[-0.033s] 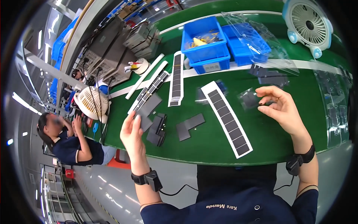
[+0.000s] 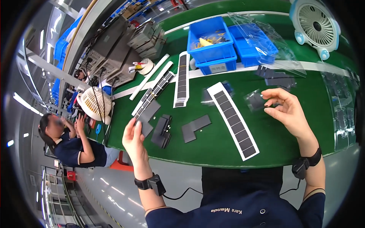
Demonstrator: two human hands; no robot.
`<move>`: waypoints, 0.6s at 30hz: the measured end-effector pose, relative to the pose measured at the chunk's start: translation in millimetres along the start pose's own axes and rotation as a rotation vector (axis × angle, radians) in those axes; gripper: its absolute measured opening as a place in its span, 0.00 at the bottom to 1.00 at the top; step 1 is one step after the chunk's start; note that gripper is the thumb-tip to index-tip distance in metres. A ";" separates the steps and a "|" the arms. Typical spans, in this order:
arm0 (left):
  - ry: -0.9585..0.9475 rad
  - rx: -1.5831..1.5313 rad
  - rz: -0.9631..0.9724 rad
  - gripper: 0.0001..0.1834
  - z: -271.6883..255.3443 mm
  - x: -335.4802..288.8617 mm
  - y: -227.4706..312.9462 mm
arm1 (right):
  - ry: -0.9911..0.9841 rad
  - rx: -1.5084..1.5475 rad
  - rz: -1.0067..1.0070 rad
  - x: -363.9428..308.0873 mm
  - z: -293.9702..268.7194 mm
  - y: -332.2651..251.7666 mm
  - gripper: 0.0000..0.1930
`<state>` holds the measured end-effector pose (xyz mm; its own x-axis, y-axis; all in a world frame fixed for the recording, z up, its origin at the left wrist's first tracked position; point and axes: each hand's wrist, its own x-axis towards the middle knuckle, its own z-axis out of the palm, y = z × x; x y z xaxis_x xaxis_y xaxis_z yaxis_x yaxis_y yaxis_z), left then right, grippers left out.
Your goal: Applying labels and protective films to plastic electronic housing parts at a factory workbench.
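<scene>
My left hand (image 2: pixel 135 142) is closed at the fingertips on the left edge of a dark grey L-shaped flat piece (image 2: pixel 149 111), which overlaps the lower end of a black-and-white strip (image 2: pixel 157 87). My right hand (image 2: pixel 287 110) has its fingers curled, with thumb and fingertips at the edge of a clear film piece with a dark square in it (image 2: pixel 255 100). The exact grip there is hard to see. Between the hands lie a white strip of dark squares (image 2: pixel 234 123), another dark L-shaped piece (image 2: pixel 195 128) and a stack of dark pieces (image 2: pixel 161 131).
Blue bins (image 2: pixel 212 41) stand at the back, one holding yellow items. Clear plastic sheeting (image 2: pixel 281 49) and dark pieces (image 2: pixel 279 79) lie to their right. A blue-white fan (image 2: pixel 315 26) stands far right, a cream fan (image 2: pixel 93 104) at left. Beyond sits another person (image 2: pixel 72 144).
My left hand and the L-shaped piece have shifted slightly left and toward me. My right hand and the film piece have hardly moved.
</scene>
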<state>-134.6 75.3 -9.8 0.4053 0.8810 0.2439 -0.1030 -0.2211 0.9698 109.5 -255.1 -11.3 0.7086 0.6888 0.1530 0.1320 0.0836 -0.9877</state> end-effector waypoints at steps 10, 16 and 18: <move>0.277 0.999 0.614 0.08 -5.3 -43.3 -3.9 | -0.195 0.221 0.131 9.6 30.6 -3.0 0.17; -0.414 0.325 0.337 0.07 78.1 -64.6 42.9 | -0.291 0.255 0.018 14.3 61.3 -20.6 0.15; -0.615 0.243 0.089 0.09 106.1 -64.8 36.4 | -0.281 0.256 -0.051 13.0 63.2 -18.6 0.14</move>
<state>-68.2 -34.2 9.9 0.8566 0.4717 0.2094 0.0187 -0.4337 0.9008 72.5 -202.1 7.0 0.4831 0.8467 0.2227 -0.0406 0.2757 -0.9604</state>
